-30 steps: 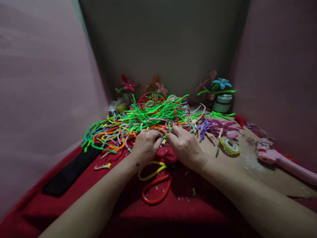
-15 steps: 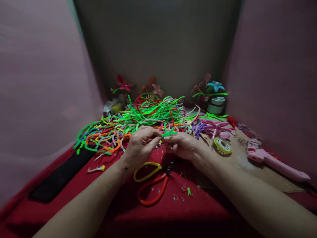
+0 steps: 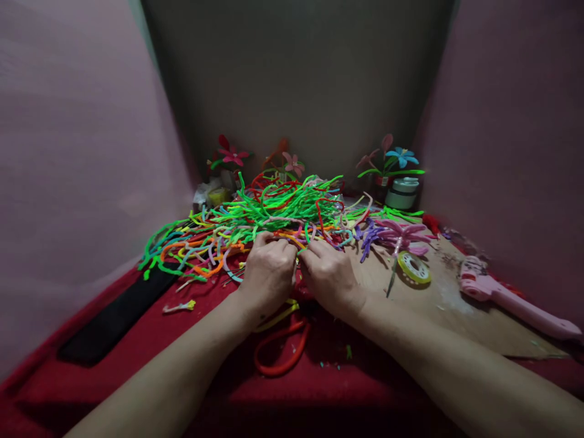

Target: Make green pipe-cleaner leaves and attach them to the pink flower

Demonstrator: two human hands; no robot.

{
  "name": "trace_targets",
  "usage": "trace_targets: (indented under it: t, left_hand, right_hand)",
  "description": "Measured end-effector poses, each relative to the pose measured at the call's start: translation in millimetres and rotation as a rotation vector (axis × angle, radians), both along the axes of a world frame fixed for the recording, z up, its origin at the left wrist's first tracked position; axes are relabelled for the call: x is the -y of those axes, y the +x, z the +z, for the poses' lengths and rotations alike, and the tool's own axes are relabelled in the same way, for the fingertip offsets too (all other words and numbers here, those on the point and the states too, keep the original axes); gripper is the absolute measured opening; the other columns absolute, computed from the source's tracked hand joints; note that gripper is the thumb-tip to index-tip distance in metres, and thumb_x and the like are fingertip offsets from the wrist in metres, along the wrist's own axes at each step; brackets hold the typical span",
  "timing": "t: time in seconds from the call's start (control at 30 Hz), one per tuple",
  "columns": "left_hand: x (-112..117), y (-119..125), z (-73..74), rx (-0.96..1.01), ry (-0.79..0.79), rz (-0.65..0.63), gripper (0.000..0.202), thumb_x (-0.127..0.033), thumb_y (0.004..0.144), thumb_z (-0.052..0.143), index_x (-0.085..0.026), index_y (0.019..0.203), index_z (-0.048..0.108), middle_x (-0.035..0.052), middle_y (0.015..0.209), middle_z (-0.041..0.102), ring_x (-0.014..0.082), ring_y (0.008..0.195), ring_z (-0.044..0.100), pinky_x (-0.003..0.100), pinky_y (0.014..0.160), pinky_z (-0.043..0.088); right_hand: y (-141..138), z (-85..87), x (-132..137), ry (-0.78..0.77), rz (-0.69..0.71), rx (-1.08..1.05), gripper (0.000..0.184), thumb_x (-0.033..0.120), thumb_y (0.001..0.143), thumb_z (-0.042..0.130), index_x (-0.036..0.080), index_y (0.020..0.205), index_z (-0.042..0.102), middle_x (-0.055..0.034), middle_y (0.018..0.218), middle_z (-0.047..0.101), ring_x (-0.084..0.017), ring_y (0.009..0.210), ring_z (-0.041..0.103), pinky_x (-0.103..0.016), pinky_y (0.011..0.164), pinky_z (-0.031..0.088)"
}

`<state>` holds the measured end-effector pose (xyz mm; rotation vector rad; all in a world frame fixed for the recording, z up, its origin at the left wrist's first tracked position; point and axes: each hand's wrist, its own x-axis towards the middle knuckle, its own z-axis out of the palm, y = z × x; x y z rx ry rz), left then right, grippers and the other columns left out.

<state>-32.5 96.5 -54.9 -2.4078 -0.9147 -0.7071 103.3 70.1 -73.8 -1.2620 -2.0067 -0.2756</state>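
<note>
My left hand [image 3: 269, 274] and my right hand [image 3: 329, 275] rest side by side on the red cloth [image 3: 150, 340], knuckles up, fingers curled under at the near edge of a big heap of coloured pipe cleaners [image 3: 269, 213], mostly bright green. Both hands are closed. What the fingertips pinch is hidden beneath them. A small green piece was between them a moment earlier. Scissors with a yellow and a red handle loop [image 3: 280, 353] lie just behind my wrists, partly covered by them.
A roll of yellow-green tape [image 3: 413, 267] and a purple-pink pipe-cleaner flower [image 3: 396, 234] lie on brown cardboard [image 3: 460, 310] to the right, with a pink glue gun [image 3: 511, 298] further right. Finished flowers [image 3: 392, 159] and a jar [image 3: 404, 193] stand at the back. A black strip [image 3: 114, 319] lies left.
My hands had lifted a short green piece between the fingertips; now both have dropped back to the cloth at the heap's edge and the piece is out of sight.
</note>
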Motion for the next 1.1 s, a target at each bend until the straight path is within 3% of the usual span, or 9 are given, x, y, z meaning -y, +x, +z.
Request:
trace_targets:
  t: [0.07, 0.17, 0.37, 0.5, 0.67, 0.77, 0.9, 1.0, 1.1]
  left_hand:
    - [-3, -4, 2.4, -0.046, -0.005, -0.073, 0.021, -0.01, 0.079, 0.041, -0.015, 0.063, 0.055, 0.0035, 0.062, 0.058, 0.0145, 0.06, 0.054, 0.038, 0.083, 0.039]
    - [-9, -10, 6.2, -0.054, -0.069, -0.241, 0.02, -0.011, 0.081, 0.041, -0.016, 0.07, 0.056, 0.0014, 0.065, 0.061, 0.0124, 0.063, 0.057, 0.036, 0.085, 0.039]
    - [-7, -12, 14.3, 0.048, -0.211, -0.475, 0.017, -0.017, 0.085, 0.044, -0.017, 0.073, 0.056, 0.001, 0.07, 0.064, 0.0108, 0.07, 0.059, 0.031, 0.088, 0.039]
    - [-3, -12, 16.8, 0.123, -0.163, -0.514, 0.011, -0.015, 0.083, 0.047, -0.017, 0.077, 0.055, 0.0, 0.071, 0.064, 0.0101, 0.07, 0.058, 0.032, 0.09, 0.039]
    - [-9, -14, 12.8, 0.016, -0.057, -0.422, 0.017, -0.011, 0.084, 0.041, -0.018, 0.078, 0.056, 0.0, 0.074, 0.064, 0.0101, 0.071, 0.058, 0.036, 0.095, 0.034]
    - [-11, -15, 11.2, -0.062, -0.039, -0.374, 0.021, -0.009, 0.082, 0.038, -0.016, 0.076, 0.057, 0.0013, 0.07, 0.063, 0.0115, 0.07, 0.058, 0.038, 0.094, 0.034]
    - [-12, -15, 10.4, -0.107, -0.043, -0.341, 0.024, -0.007, 0.08, 0.036, -0.016, 0.073, 0.057, 0.0023, 0.069, 0.062, 0.0123, 0.069, 0.057, 0.04, 0.094, 0.033]
    - [-12, -15, 10.6, -0.097, -0.064, -0.345, 0.025, -0.009, 0.082, 0.035, -0.017, 0.07, 0.056, 0.0007, 0.067, 0.06, 0.0114, 0.066, 0.056, 0.04, 0.095, 0.031]
    - [-12, -17, 14.2, -0.061, -0.082, -0.353, 0.021, -0.012, 0.084, 0.039, -0.019, 0.077, 0.058, -0.0001, 0.072, 0.062, 0.0114, 0.07, 0.056, 0.041, 0.099, 0.028]
  right_hand:
    - [3, 4.5, 0, 0.036, 0.004, 0.13, 0.023, 0.01, 0.08, 0.043, 0.011, 0.072, 0.064, -0.0113, 0.077, 0.061, -0.02, 0.076, 0.05, -0.031, 0.067, 0.038]
    - [12, 15.4, -5, -0.079, 0.034, -0.034, 0.019, 0.012, 0.078, 0.049, 0.015, 0.07, 0.066, -0.0075, 0.076, 0.061, -0.019, 0.079, 0.048, -0.03, 0.07, 0.036]
    - [34, 20.5, -21, -1.113, 0.461, -0.883, 0.009, 0.019, 0.058, 0.063, 0.012, 0.056, 0.059, 0.003, 0.048, 0.048, -0.008, 0.045, 0.039, -0.023, 0.048, 0.03]
    - [35, 12.4, -23, -1.438, 0.707, -1.17, 0.007, 0.016, 0.054, 0.058, 0.012, 0.048, 0.055, 0.0013, 0.043, 0.048, -0.008, 0.041, 0.04, -0.023, 0.045, 0.031]
    - [32, 10.9, -23, -1.274, 0.575, -1.221, 0.006, 0.016, 0.052, 0.06, 0.012, 0.049, 0.059, 0.001, 0.045, 0.051, -0.008, 0.042, 0.041, -0.022, 0.044, 0.03]
    - [32, 15.3, -22, -1.067, 0.427, -1.02, 0.005, 0.016, 0.054, 0.062, 0.012, 0.056, 0.064, 0.0009, 0.05, 0.055, -0.008, 0.046, 0.044, -0.022, 0.046, 0.032]
    - [29, 24.6, -14, -0.842, 0.294, -0.646, 0.018, 0.022, 0.062, 0.058, 0.013, 0.046, 0.06, 0.003, 0.041, 0.048, -0.006, 0.042, 0.037, -0.022, 0.044, 0.026]
    - [23, 28.0, -9, -0.86, 0.281, -0.612, 0.022, 0.027, 0.064, 0.059, 0.014, 0.047, 0.061, 0.0025, 0.041, 0.051, -0.007, 0.041, 0.041, -0.022, 0.044, 0.029]
    - [19, 25.7, -9, -0.912, 0.321, -0.792, 0.016, 0.024, 0.063, 0.06, 0.013, 0.052, 0.063, 0.0, 0.047, 0.058, -0.009, 0.044, 0.048, -0.023, 0.049, 0.037]
